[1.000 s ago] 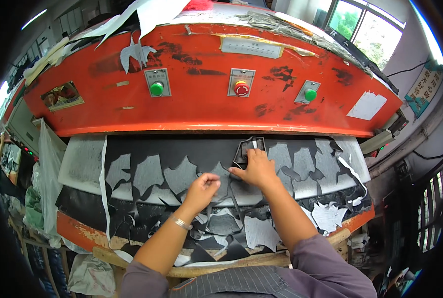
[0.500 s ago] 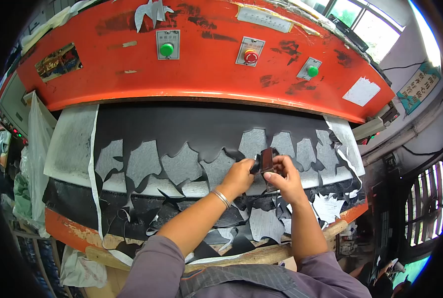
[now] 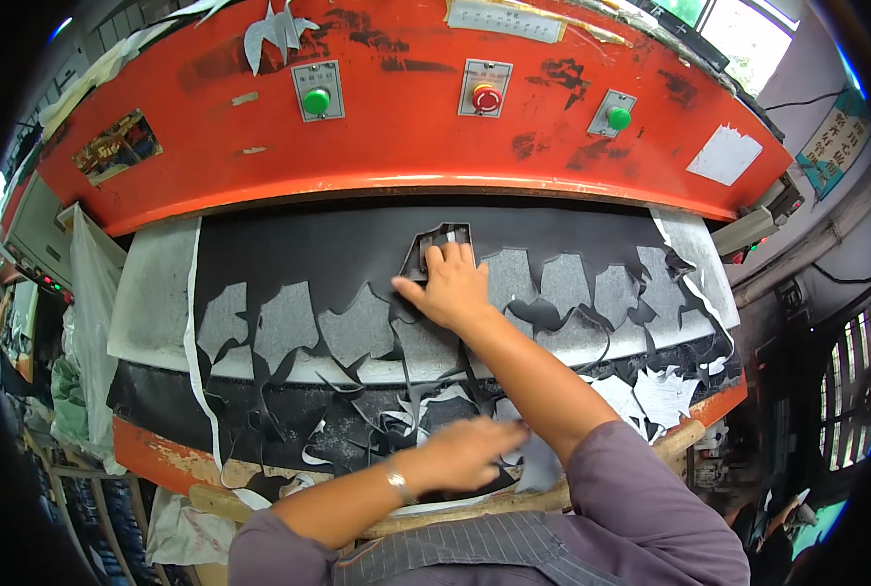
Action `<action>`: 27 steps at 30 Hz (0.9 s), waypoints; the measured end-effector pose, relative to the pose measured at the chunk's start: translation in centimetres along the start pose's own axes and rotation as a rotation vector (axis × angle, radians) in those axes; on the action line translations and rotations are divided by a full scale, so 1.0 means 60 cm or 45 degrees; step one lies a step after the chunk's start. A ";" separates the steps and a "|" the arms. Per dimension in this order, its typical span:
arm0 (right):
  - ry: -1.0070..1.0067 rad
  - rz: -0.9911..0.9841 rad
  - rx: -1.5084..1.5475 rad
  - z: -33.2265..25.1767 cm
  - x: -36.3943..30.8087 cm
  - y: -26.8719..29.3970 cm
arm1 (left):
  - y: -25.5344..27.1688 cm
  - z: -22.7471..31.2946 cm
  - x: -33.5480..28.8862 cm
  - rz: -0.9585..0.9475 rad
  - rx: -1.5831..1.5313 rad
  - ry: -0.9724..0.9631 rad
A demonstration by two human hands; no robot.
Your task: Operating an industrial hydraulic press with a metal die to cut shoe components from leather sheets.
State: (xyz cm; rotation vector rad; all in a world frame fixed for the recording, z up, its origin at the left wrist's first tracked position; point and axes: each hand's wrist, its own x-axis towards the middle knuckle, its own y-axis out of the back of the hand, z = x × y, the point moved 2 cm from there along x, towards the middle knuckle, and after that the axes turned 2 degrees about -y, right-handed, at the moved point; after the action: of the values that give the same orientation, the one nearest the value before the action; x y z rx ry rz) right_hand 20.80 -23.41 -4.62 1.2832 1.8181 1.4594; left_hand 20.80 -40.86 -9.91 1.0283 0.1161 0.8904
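My right hand [image 3: 450, 288] reaches over a black sheet of leather-like material [image 3: 309, 244] and grips a metal cutting die [image 3: 420, 256], which rests on the sheet beside a row of cut-out gaps. The fingers are bent into the die's frame, with the thumb at its left side. Nearer to me, my left hand [image 3: 463, 455] is over the cut scraps, blurred by motion. Its fingers stretch out to the right, close to a grey cut piece [image 3: 541, 461]. I see nothing held in it.
The red press beam [image 3: 387, 127] spans the far side, with green buttons [image 3: 316, 102] and a red stop button [image 3: 486, 98]. White cut pieces [image 3: 665, 393] lie at the front right. A wooden bar [image 3: 514, 506] runs along the near edge.
Both hands were together around the die at mid-sheet. My right hand has set it down farther away and leftward; my left hand has let go and come back toward me.
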 end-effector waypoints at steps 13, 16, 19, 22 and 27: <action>-0.057 0.427 0.363 0.105 -0.074 -0.079 | 0.148 -0.229 -0.002 0.855 0.620 0.879; 0.007 0.418 0.356 0.117 -0.076 -0.076 | 0.148 -0.226 0.000 0.846 0.581 0.842; 0.066 0.415 0.332 0.121 -0.076 -0.070 | 0.152 -0.222 0.005 0.827 0.527 0.833; 0.082 0.395 0.305 0.118 -0.067 -0.063 | 0.161 -0.221 0.012 0.804 0.467 0.860; -0.139 0.142 0.733 0.151 -0.034 -0.001 | 0.189 -0.222 0.002 0.939 0.233 0.961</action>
State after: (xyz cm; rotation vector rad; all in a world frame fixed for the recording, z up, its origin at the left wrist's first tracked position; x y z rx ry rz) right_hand 29.09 -20.84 -7.95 1.7141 2.2063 0.9121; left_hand 7.92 -29.16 -8.23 0.8537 0.4770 1.9489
